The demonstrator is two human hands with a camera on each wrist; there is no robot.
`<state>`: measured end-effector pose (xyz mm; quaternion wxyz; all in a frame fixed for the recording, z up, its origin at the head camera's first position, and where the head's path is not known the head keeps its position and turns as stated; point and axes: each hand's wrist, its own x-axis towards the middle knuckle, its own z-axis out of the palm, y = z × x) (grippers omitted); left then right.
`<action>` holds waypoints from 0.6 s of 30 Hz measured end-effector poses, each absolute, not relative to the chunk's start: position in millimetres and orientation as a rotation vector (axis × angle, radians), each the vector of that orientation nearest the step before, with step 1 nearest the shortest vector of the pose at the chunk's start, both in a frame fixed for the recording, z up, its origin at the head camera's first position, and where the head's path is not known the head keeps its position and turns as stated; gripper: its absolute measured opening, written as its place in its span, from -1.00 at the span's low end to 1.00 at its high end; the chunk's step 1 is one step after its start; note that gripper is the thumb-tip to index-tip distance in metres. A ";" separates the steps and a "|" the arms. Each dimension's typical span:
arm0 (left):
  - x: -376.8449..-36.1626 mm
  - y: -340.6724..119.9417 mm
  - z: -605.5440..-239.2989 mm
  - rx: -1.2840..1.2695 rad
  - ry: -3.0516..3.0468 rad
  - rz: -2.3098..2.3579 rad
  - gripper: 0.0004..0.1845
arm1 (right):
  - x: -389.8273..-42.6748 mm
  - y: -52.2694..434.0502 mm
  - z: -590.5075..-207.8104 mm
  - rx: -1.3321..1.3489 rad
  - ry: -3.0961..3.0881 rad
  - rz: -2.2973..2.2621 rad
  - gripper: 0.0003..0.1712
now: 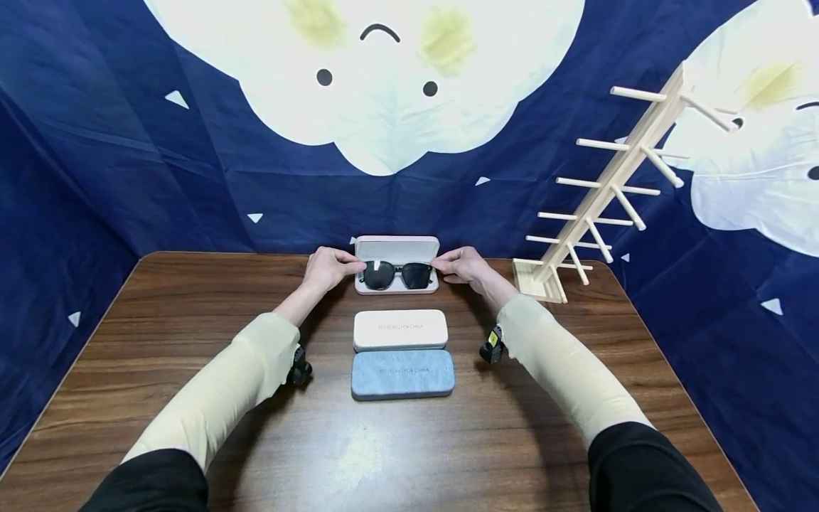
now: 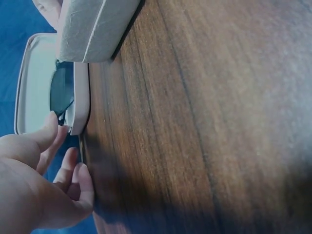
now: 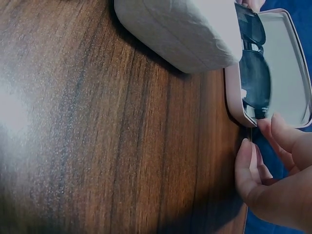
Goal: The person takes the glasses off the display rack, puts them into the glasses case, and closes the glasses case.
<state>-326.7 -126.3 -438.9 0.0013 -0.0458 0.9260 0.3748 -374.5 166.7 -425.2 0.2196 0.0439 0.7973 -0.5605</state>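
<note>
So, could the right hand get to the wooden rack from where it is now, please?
Probably yes: the right hand pinches the sunglasses, and the table between it and the wooden rack shows nothing in the way.

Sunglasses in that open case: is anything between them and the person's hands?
Nothing visible. The left hand and right hand already pinch the ends of the sunglasses in the open pink case; the two closed cases lie nearer the person.

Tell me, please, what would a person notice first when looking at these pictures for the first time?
Most striking are the black sunglasses in the open pink case at the far edge of the wooden table, with the left hand and the right hand pinching their two ends. Nearer the person lie a closed cream case and a closed blue case. A bare wooden peg rack leans at the far right.
</note>
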 end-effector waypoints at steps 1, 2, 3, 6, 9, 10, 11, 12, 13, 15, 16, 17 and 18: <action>-326.9 -126.1 -439.2 -0.149 2.909 1.175 -0.69 | -374.2 167.1 -425.2 0.122 2.204 -1.552 -0.58; -327.0 -125.8 -439.4 -0.153 2.913 1.171 -0.69 | -374.0 167.3 -425.2 0.121 2.203 -1.555 -0.58; -327.0 -125.6 -439.5 -0.156 2.917 1.170 -0.69 | -374.0 167.5 -425.3 0.119 2.200 -1.558 -0.58; -326.5 -125.2 -440.0 -0.160 2.923 1.176 -0.69 | -373.7 168.2 -426.1 0.117 2.195 -1.564 -0.60; -325.3 -126.3 -439.7 -0.150 2.929 1.182 -0.69 | -373.7 169.2 -425.8 0.109 2.181 -1.573 -0.61; -324.8 -127.1 -439.3 -0.148 2.930 1.190 -0.68 | -373.6 169.7 -425.2 0.108 2.173 -1.579 -0.62; -324.2 -128.1 -438.8 -0.146 2.927 1.198 -0.68 | -373.7 170.3 -424.7 0.104 2.163 -1.581 -0.63; -323.5 -129.2 -438.1 -0.147 2.921 1.207 -0.66 | -373.7 171.0 -424.1 0.104 2.152 -1.587 -0.65; -322.7 -130.3 -437.2 -0.151 2.912 1.212 -0.64 | -373.8 171.8 -423.5 0.104 2.140 -1.592 -0.67; -321.3 -132.4 -434.5 -0.165 2.872 1.229 -0.56 | -374.2 173.6 -422.4 0.104 2.122 -1.594 -0.69; -320.6 -133.2 -432.5 -0.175 2.834 1.248 -0.51 | -374.3 174.6 -421.7 0.102 2.115 -1.591 -0.68; -320.0 -134.1 -430.3 -0.184 2.790 1.262 -0.44 | -374.4 175.7 -421.3 0.099 2.111 -1.583 -0.65; -319.5 -134.8 -427.9 -0.191 2.739 1.283 -0.38 | -374.6 176.7 -420.7 0.099 2.106 -1.578 -0.61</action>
